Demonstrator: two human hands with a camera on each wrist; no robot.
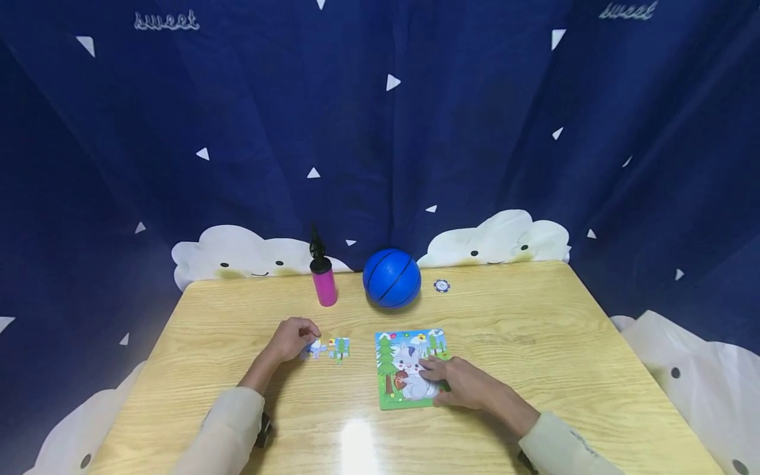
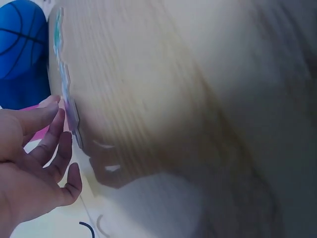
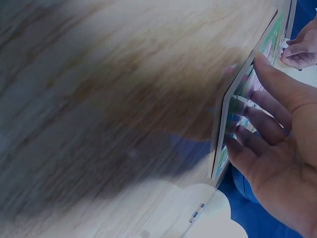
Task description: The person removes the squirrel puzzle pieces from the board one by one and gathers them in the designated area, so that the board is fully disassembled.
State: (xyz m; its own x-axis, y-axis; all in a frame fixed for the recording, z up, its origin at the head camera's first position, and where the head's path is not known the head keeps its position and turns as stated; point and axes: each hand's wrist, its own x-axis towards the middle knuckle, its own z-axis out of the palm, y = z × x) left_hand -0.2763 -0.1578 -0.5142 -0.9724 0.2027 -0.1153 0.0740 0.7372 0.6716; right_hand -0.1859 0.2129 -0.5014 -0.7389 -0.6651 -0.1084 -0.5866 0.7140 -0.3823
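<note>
My left hand (image 1: 299, 338) lies on the table with its fingertips touching a loose puzzle piece (image 1: 313, 349). A second loose piece with a green tree (image 1: 340, 348) sits just right of it. In the left wrist view the fingers (image 2: 58, 130) are nearly straight and touch the piece's edge (image 2: 72, 111). My right hand (image 1: 451, 379) rests flat on a puzzle board with a cartoon animal (image 1: 399, 359), fingers extended over its right side. The right wrist view shows those fingers (image 3: 257, 121) pressing on the board (image 3: 229, 106).
A blue ball (image 1: 392, 278) and a pink pump with a black top (image 1: 324, 280) stand at the back of the wooden table (image 1: 534, 330). A small round chip (image 1: 441, 285) lies right of the ball. A dark blue curtain hangs behind.
</note>
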